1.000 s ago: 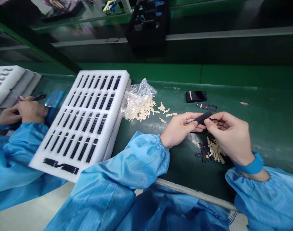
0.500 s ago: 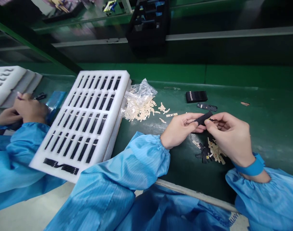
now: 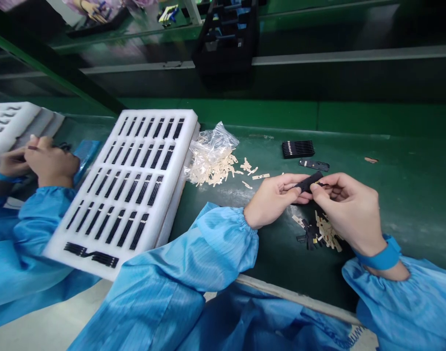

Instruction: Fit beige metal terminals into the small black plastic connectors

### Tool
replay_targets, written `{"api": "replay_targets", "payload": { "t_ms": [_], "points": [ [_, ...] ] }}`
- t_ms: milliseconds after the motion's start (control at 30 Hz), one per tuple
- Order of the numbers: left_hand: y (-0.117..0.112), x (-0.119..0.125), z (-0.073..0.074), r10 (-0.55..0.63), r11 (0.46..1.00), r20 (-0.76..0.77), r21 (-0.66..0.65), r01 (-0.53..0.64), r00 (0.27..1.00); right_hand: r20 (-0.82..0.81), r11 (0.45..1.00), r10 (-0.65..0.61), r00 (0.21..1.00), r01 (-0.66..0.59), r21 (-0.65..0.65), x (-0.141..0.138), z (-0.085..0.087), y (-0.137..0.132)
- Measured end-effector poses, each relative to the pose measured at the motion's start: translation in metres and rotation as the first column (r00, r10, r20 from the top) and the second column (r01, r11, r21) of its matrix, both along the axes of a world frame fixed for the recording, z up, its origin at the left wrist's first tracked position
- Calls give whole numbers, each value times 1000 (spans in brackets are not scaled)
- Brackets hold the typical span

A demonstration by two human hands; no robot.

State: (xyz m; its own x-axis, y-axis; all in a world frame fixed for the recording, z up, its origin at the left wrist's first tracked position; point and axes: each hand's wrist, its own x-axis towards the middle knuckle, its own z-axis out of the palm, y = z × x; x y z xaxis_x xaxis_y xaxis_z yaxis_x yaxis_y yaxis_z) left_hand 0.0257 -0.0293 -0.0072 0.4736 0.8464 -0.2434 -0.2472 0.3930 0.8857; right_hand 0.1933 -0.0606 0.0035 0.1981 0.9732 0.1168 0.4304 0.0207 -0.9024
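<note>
A slim black strip-shaped part (image 3: 310, 182) lies between the fingers of my left hand (image 3: 272, 199), which is closed on it. The thumb and fingers of my right hand (image 3: 349, 209) pinch at the strip's right end; a small dark piece shows there, too small to name. Just below my hands is a small pile of cream and black flat pieces (image 3: 329, 231). Behind them rest a flat black plate (image 3: 314, 165) and a neat stack of black strips (image 3: 298, 149).
A white foam tray (image 3: 115, 197) with rows of black strips stands at left. A clear plastic bag (image 3: 215, 141) spills cream pieces (image 3: 215, 170) beside it. A co-worker's hands (image 3: 50, 161) are at the far left. A black bin (image 3: 225, 58) hangs at the back.
My hands stay on the black strip, with only a slight shift of the right fingers. At the far left, the co-worker's hands have moved a little to the right.
</note>
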Motion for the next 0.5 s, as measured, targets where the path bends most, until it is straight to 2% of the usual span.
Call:
{"api": "replay_targets", "payload": {
  "t_ms": [267, 500],
  "points": [
    [-1, 1, 2, 13, 1000, -17, 2, -13, 1000, 51, 1000, -7, 999, 6, 16, 2, -2, -1],
    [-6, 6, -1, 85, 996, -28, -6, -86, 996, 216, 993, 1, 976, -26, 113, -3, -2, -4]
  ]
}}
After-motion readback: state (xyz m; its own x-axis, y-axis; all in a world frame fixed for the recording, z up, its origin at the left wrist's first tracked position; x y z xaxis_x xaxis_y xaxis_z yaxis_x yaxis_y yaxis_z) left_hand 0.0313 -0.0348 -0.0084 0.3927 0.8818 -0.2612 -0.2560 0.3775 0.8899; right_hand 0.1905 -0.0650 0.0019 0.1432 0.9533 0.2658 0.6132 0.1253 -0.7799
